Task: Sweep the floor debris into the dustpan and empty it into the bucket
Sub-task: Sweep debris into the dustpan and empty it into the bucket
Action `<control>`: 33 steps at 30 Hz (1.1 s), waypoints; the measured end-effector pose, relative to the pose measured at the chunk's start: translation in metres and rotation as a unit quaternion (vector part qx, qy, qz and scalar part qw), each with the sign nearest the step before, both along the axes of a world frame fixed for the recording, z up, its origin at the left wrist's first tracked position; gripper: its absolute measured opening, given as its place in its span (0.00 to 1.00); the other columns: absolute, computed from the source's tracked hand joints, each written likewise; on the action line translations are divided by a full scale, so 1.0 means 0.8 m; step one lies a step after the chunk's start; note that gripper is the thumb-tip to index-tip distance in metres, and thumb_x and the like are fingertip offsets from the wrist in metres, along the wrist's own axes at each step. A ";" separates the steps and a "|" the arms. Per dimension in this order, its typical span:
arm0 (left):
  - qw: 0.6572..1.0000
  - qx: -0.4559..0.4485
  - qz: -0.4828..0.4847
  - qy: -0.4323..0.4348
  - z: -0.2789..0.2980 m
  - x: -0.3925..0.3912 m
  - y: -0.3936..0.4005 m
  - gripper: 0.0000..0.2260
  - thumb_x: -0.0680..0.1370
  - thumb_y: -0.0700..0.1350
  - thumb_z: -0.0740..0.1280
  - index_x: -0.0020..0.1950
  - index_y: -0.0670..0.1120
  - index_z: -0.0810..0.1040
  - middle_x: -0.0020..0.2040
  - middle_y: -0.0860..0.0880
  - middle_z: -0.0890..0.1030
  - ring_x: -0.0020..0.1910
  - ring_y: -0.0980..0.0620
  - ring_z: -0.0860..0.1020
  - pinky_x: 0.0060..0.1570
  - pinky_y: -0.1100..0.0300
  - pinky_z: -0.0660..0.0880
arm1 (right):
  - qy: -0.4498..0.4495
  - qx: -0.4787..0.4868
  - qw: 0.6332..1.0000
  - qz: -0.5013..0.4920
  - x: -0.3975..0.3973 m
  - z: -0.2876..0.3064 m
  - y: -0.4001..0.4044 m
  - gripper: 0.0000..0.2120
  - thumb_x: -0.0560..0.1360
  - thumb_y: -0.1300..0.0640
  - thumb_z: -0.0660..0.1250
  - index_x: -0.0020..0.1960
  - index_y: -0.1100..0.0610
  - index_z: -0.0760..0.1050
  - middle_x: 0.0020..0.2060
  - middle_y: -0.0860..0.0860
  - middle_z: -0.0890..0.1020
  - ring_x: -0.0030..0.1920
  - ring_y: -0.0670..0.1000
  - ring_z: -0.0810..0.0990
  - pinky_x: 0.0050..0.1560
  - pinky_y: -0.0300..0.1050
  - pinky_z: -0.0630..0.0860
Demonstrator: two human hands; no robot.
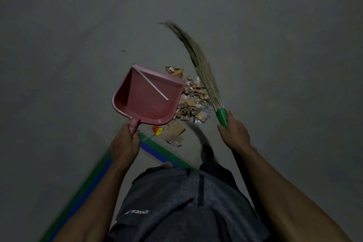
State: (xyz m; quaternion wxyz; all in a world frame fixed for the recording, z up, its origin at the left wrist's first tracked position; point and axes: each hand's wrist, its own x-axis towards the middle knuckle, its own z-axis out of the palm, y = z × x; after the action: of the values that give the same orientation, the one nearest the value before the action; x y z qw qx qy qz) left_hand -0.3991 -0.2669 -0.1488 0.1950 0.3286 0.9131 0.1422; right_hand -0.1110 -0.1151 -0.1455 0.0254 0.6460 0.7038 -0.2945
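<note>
My left hand [124, 141] grips the handle of the pink dustpan [149, 96], and my right hand [233, 133] grips the green handle of the grass broom [198, 63]. The debris pile [193, 100] lies on the grey floor [78, 45], just right of the dustpan. A white stick [153, 85] lies inside the dustpan. The broom's bristles curve up beyond the pile's right side.

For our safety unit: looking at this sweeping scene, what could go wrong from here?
1. The white stick lying loose in the pink dustpan may slide out if the left hand tilts it.
2. The debris pile is spread wide; a hard stroke of the broom, gripped by the right hand, could scatter pieces past the pan.
</note>
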 end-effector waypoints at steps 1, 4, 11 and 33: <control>1.000 -0.003 0.015 -0.007 -0.002 0.011 0.005 0.10 0.80 0.48 0.63 0.56 0.43 0.74 0.43 0.47 0.75 0.39 0.48 0.72 0.39 0.55 0.66 | 0.009 -0.005 1.000 0.015 0.003 0.000 0.019 0.28 0.79 0.51 0.62 0.76 0.53 0.57 0.58 0.60 0.78 0.53 0.61 0.78 0.45 0.48 0.69; 0.997 0.000 0.069 -0.031 -0.007 0.043 0.017 0.10 0.80 0.48 0.63 0.56 0.43 0.74 0.45 0.45 0.77 0.42 0.45 0.74 0.41 0.52 0.70 | 0.029 -0.042 0.997 0.052 0.007 0.004 0.074 0.28 0.77 0.52 0.63 0.75 0.53 0.60 0.57 0.61 0.79 0.53 0.62 0.79 0.49 0.50 0.75; 0.980 -0.017 0.195 -0.033 -0.012 0.105 0.006 0.09 0.79 0.49 0.64 0.55 0.45 0.75 0.45 0.45 0.79 0.40 0.48 0.72 0.39 0.55 0.65 | 0.008 -0.109 0.982 0.155 -0.013 0.014 0.141 0.32 0.71 0.57 0.69 0.72 0.50 0.62 0.56 0.60 0.78 0.51 0.64 0.79 0.48 0.61 0.80; 0.931 -0.113 0.333 -0.094 -0.257 -0.057 -0.182 0.08 0.79 0.51 0.62 0.54 0.48 0.70 0.44 0.46 0.76 0.42 0.43 0.77 0.46 0.46 0.76 | -0.045 -0.184 0.956 0.225 -0.275 -0.242 0.009 0.13 0.71 0.52 0.68 0.51 0.56 0.70 0.40 0.57 0.80 0.35 0.58 0.82 0.31 0.54 0.82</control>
State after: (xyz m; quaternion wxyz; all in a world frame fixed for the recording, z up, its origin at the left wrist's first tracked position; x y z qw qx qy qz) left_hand -0.4443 -0.4122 -0.3547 0.2567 -0.0338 0.9578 0.1251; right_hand -0.3312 -0.1079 -0.3392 0.2413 0.4676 0.7629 -0.3758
